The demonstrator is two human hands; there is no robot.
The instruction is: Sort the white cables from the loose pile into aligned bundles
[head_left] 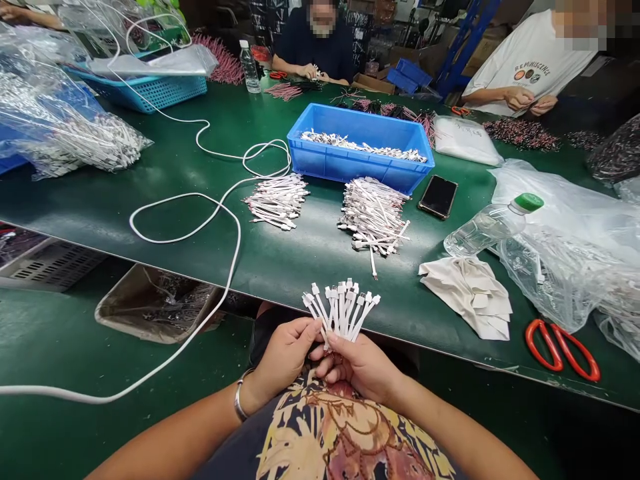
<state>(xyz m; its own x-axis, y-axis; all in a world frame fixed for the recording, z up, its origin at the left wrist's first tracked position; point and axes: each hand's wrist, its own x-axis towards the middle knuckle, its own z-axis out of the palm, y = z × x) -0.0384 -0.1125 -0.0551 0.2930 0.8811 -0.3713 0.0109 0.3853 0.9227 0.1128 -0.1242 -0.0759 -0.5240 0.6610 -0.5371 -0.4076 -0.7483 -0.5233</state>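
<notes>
A fanned bunch of short white cables (345,310) with connector ends pointing up is held over my lap, just off the table's front edge. My right hand (363,363) is closed round the lower ends, thumb on top. Against the bunch's left side, my left hand (295,347) pinches some of the cables between thumb and fingers. On the green table (295,267) lie a smaller pile of white cables (277,201) and a larger pile (375,213). Behind them a blue bin (357,163) holds more white cables.
A long white cord (237,233) loops over the table's left side. At the right are a phone (439,197), a lying bottle (493,227), a cloth (470,293), red-handled scissors (563,350) and plastic bags (565,260). Two people sit across the table.
</notes>
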